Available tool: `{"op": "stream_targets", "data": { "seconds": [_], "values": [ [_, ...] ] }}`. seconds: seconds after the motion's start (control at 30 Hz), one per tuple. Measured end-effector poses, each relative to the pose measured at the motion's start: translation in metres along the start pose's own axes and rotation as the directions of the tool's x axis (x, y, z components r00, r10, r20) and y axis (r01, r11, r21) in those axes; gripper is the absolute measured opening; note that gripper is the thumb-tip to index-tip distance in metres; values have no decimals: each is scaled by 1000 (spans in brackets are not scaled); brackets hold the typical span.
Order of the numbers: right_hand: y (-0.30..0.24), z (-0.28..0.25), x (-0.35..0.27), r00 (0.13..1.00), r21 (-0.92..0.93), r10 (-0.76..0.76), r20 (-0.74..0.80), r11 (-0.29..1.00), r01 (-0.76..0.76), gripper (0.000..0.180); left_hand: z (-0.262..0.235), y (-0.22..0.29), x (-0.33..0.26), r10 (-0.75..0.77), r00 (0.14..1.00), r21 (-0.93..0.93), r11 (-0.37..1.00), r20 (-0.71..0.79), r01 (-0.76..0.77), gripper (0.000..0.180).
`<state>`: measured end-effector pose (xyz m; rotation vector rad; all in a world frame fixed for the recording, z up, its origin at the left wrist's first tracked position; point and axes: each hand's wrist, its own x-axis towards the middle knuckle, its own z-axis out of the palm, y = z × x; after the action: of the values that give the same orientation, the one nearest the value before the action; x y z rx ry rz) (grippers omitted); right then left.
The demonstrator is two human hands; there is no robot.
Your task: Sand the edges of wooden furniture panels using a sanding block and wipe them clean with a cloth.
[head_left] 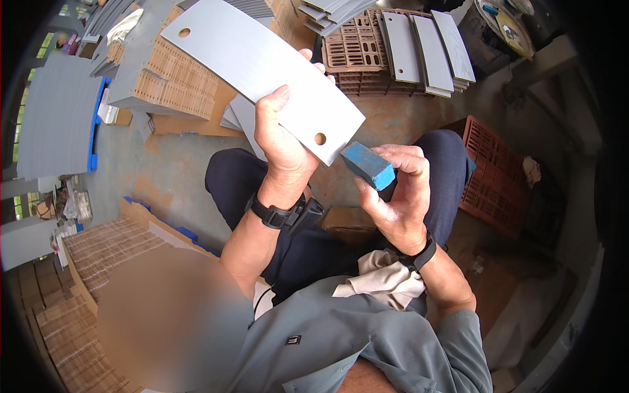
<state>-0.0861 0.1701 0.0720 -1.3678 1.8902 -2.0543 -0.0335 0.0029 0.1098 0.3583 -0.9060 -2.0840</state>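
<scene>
The long grey metal plate with a hole at each end is being gripped by the left hand, fingers clamped on its near edge. The right hand is pinching a blue rectangular abrasive block against the plate's near corner. Keeping the block flat along the edge would probably work best.

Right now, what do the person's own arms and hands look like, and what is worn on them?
Both hands are bare, without gloves. The left hand has a black wristband with a cable running down from it. The right hand has a black band too. A grey sleeve, pushed up, covers the right arm.

The left grip holds a flat panel slanting up and leftward; a block in the right grip sits just right, touching the panel's lower corner. Stacked panels lie beyond.
</scene>
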Motion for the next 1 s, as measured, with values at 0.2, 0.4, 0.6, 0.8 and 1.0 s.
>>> {"op": "stream_targets", "data": {
  "seconds": [0.2, 0.4, 0.6, 0.8, 1.0],
  "values": [
    [3, -5, 0, 998, -48, 52, -31, 997, -53, 48, 3, -4, -1, 8, 1000, -9, 1000, -28, -8, 67],
    [2, -2, -1, 999, -47, -36, -12, 998, 35, 48, 4, -7, -2, -5, 998, -17, 1000, -56, 4, 65],
    [5, -2, 1, 999, -57, 14, -50, 998, -17, 48, -5, -13, 1, -14, 992, -54, 999, -129, 7, 63],
    [7, -1, 1, 1000, -101, -5, -31, 995, 2, 49, -4, -14, 1, -21, 992, -72, 997, -126, 12, 63],
    [5, -3, 2, 999, -90, -25, -33, 996, 22, 48, -4, -15, 1, -11, 991, -45, 999, -130, 5, 62]
  ]
}}
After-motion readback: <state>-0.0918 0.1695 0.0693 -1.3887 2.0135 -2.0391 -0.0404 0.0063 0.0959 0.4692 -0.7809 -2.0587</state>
